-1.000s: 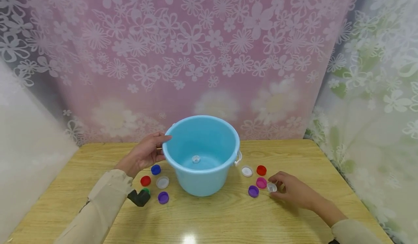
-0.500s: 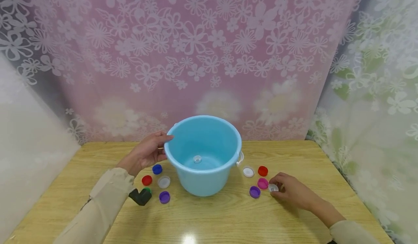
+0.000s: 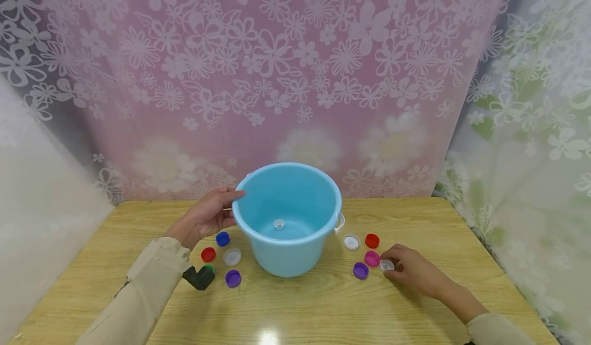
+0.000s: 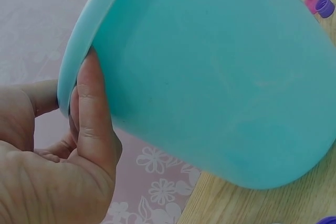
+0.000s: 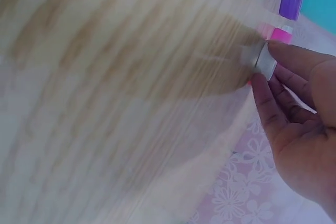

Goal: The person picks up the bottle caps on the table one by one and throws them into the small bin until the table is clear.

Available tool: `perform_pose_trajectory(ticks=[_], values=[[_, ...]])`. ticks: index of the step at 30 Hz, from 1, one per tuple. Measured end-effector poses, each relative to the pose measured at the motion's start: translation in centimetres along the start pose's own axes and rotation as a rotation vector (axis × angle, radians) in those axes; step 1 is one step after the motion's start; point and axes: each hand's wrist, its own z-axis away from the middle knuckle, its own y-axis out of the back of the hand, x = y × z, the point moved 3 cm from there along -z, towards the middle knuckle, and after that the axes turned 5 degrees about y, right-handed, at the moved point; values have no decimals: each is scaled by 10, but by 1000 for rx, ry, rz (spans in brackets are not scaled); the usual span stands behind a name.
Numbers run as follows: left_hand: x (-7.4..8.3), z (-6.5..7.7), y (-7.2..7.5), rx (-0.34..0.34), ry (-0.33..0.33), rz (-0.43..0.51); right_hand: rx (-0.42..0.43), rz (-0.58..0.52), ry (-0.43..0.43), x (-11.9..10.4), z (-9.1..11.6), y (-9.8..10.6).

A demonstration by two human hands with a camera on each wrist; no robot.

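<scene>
Scene near static since last frame, only slight camera shift.
Head: left hand (image 3: 210, 217) grips bucket (image 3: 286, 258) at rim; right hand (image 3: 413, 270) pinches clear cap (image 3: 387, 266) just beside pink cap (image 3: 372, 258), outside bucket.
Left wrist: digits straddle rim.
Right wrist: digits pinch cap edges; step looks like pickup. Next move likely calls for clean lift, pink cap undisturbed.
</scene>
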Motion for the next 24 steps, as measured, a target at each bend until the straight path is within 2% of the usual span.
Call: perform_pose_trajectory(ticks=[7,12,18,24], values=[[-1,0,-1,11,-8,3,3,-16,-37,-3,4,8],[-2,0,0,8,-15,11,50,2,-23,-10,5,22],[-2,0,1,19,-13,16,170,45,22,-26,-1,44],[-2,-1,0,34,-12,-5,353,108,107,-50,-13,65]])
